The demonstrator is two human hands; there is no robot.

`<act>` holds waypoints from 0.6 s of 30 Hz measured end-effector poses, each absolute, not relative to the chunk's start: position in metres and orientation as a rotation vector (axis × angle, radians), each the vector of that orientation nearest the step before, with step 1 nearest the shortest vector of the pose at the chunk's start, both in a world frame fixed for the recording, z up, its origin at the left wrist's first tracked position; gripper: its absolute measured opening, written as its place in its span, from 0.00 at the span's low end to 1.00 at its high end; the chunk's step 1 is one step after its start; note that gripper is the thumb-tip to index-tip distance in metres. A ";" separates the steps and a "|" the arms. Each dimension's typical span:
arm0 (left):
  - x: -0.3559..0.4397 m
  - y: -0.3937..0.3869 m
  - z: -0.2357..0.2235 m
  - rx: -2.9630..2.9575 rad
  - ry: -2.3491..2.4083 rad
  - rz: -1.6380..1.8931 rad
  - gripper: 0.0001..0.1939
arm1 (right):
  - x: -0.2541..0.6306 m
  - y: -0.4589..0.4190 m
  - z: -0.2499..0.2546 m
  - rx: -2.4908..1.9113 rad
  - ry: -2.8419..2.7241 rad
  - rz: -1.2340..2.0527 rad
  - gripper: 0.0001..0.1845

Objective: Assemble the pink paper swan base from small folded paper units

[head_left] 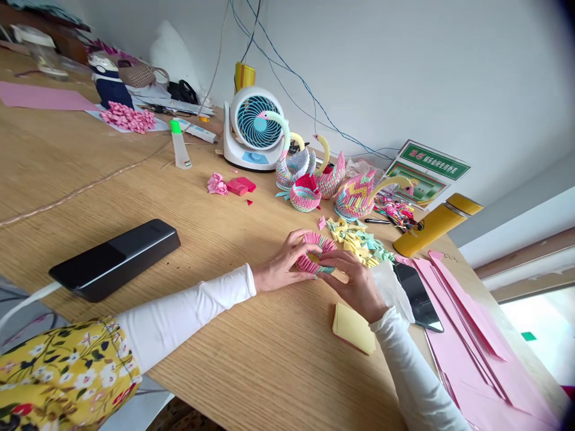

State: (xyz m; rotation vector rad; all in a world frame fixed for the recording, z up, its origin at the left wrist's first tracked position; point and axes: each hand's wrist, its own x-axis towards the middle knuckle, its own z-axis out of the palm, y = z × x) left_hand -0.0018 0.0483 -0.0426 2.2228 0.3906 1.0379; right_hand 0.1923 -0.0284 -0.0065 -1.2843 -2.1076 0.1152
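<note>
Between my hands is a small round bowl of folded paper pieces (pixel 321 242), mostly pink with yellow and green parts. My left hand (pixel 287 261) is closed around its left side, fingers over the rim and thumb below. From the right, my right hand (pixel 353 278) grips the near right edge, its fingertips reaching toward the bowl's inside; whether they also pinch a single piece is hidden. Just beyond lie loose folded paper pieces (pixel 359 240) in yellow and green. A stack of yellow paper slips (pixel 353 328) lies below my right hand.
Folded-paper swans (pixel 354 194) and another paper bowl (pixel 305 194) stand behind, near a fan (pixel 256 129). To the right are a phone (pixel 417 296), pink paper sheets (pixel 476 353) and a tilted yellow bottle (pixel 433 226). A black device (pixel 117 257) lies left, a glue bottle (pixel 180 146) farther back.
</note>
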 end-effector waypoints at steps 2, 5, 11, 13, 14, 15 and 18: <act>-0.004 0.052 -0.040 2.275 0.375 0.988 0.15 | 0.192 -0.029 -0.006 -1.284 -2.100 0.124 0.09; -0.005 0.058 -0.036 2.295 0.352 0.969 0.10 | 0.191 -0.029 -0.006 -1.282 -2.088 0.133 0.08; -0.004 0.064 -0.032 2.300 0.308 0.926 0.08 | 0.191 -0.029 -0.007 -1.270 -2.083 0.145 0.07; -0.004 0.065 -0.032 2.286 0.308 0.916 0.08 | 0.192 -0.028 -0.008 -1.272 -2.087 0.156 0.07; -0.004 0.065 -0.032 2.277 0.308 0.912 0.08 | 0.192 -0.028 -0.008 -1.273 -2.088 0.161 0.08; -0.004 0.065 -0.033 2.266 0.307 0.909 0.08 | 0.192 -0.028 -0.008 -1.273 -2.089 0.166 0.08; -0.004 0.065 -0.033 2.244 0.296 0.900 0.08 | 0.192 -0.028 -0.008 -1.274 -2.092 0.180 0.08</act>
